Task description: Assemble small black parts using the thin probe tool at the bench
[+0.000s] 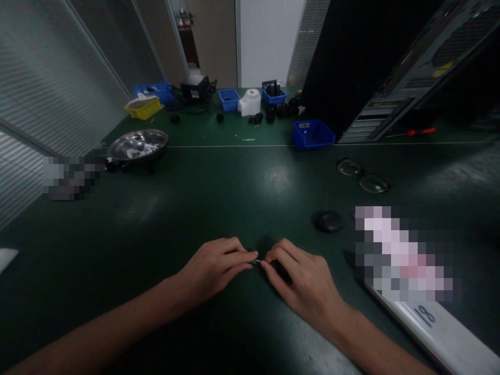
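My left hand (219, 260) is closed in a pinch, thumb against forefinger, over the green tabletop. At its fingertips shows a small dark green piece (254, 262), mostly covered by them. Facing it, my right hand (300, 271) pinches the end of a thin pale pin-like piece (258, 261), which spans the short gap between both sets of fingertips. Whether the two pieces are joined I cannot tell. A black computer mouse (329, 222) lies beyond my right hand, apart from it.
Eyeglasses (363, 176) lie at the right, behind a white panel (441, 328) marked 18. A blue bin (312, 134) stands farther back. On the left is a metal bowl (138, 144) with pale items. Small blue bins (229, 99), a yellow bin (144, 108) and a white housing (250, 102) line the rear.
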Demonstrator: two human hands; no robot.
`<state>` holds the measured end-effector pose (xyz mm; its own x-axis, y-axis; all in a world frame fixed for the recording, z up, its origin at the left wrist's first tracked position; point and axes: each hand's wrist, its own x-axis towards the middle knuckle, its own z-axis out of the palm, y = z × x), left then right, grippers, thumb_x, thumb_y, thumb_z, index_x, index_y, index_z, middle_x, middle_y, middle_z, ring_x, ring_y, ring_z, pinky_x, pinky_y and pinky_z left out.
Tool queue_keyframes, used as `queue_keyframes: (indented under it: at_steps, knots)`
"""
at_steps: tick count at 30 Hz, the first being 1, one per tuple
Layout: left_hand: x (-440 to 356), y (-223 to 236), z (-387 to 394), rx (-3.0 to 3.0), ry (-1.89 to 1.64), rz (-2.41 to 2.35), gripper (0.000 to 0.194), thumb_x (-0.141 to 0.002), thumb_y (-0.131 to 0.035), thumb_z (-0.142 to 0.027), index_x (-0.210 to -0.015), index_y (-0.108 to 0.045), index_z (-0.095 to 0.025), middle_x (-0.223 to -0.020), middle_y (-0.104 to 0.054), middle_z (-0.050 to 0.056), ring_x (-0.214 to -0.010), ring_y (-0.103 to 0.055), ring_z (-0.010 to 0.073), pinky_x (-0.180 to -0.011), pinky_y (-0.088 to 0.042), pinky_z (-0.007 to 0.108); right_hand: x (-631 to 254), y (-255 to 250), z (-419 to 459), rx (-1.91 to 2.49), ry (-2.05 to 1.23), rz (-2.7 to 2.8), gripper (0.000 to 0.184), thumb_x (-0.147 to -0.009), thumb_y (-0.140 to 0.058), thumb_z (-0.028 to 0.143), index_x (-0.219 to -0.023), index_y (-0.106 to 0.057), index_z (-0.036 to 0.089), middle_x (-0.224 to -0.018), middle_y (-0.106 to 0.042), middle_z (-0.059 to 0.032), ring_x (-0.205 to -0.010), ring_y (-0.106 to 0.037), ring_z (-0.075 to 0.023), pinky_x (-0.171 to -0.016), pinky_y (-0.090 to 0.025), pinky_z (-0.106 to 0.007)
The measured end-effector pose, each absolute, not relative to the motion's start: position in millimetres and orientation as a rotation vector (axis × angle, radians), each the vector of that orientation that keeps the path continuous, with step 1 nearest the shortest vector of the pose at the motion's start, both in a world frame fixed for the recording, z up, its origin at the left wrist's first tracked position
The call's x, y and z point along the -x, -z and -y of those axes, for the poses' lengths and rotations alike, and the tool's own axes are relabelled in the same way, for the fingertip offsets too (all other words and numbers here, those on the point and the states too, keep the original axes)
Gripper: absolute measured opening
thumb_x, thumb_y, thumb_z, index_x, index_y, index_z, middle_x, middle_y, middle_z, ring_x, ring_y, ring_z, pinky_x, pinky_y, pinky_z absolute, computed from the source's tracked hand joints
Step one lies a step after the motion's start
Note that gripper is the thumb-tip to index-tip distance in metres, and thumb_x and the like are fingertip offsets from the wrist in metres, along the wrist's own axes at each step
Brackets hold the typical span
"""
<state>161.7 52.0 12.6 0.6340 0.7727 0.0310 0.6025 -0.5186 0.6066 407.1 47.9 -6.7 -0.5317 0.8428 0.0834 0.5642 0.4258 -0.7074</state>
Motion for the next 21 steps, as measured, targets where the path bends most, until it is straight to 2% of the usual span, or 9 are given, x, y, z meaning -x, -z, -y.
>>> queue_keyframes:
  at_steps: [5, 9, 15, 21]
  knots:
    - [-161.4, -12.1, -50.5, -2.356, -0.369, -1.072, 0.032, -0.101, -0.057, -0.024, -0.132, -0.061, -0.024, -0.102, -0.067, 0.003, -0.087, -0.063, 0.0139, -0.074, -0.051, 0.028, -408.6, 10.0, -47.0, 1.194, -0.889, 2.216, 0.018, -0.105, -0.049, 0.031, -0.098, -0.063, 0.022, -0.095, -0.065, -0.0013, -0.08, -0.063, -0.0141, -0.068, -0.044, -0.027]
    - [-163.3, -12.7, -49.9, -2.377, -0.316, -1.096, 0.042, -0.102, -0.055, -0.024, -0.144, -0.052, -0.026, -0.104, -0.065, 0.003, -0.088, -0.061, 0.014, -0.074, -0.051, 0.028, -408.3, 10.0, -48.7, 1.23, -0.859, 2.142, 0.019, -0.105, -0.05, 0.033, -0.096, -0.063, 0.022, -0.093, -0.065, -0.0007, -0.077, -0.063, -0.0137, -0.069, -0.044, -0.027]
    - [-173.5, -23.4, -54.3, -2.484, -0.025, -1.084, 0.053, -0.101, -0.048, -0.021, -0.154, -0.039, -0.021, -0.117, -0.062, 0.009, -0.101, -0.056, 0.0224, -0.087, -0.052, 0.04, -410.2, 9.9, -53.3, 1.324, -0.706, 2.25, 0.023, -0.106, -0.047, 0.032, -0.094, -0.064, 0.022, -0.092, -0.064, -0.0016, -0.077, -0.063, -0.0147, -0.065, -0.041, -0.027]
    - [-173.0, -27.4, -54.4, -2.38, -0.053, -1.103, 0.051, -0.104, -0.045, -0.024, -0.154, -0.037, -0.02, -0.126, -0.062, 0.009, -0.112, -0.055, 0.0223, -0.102, -0.048, 0.045, -415.4, 10.8, -57.0, 1.396, -0.551, 2.359, 0.022, -0.106, -0.048, 0.034, -0.096, -0.065, 0.023, -0.095, -0.065, -0.0018, -0.078, -0.063, -0.0147, -0.061, -0.037, -0.027]
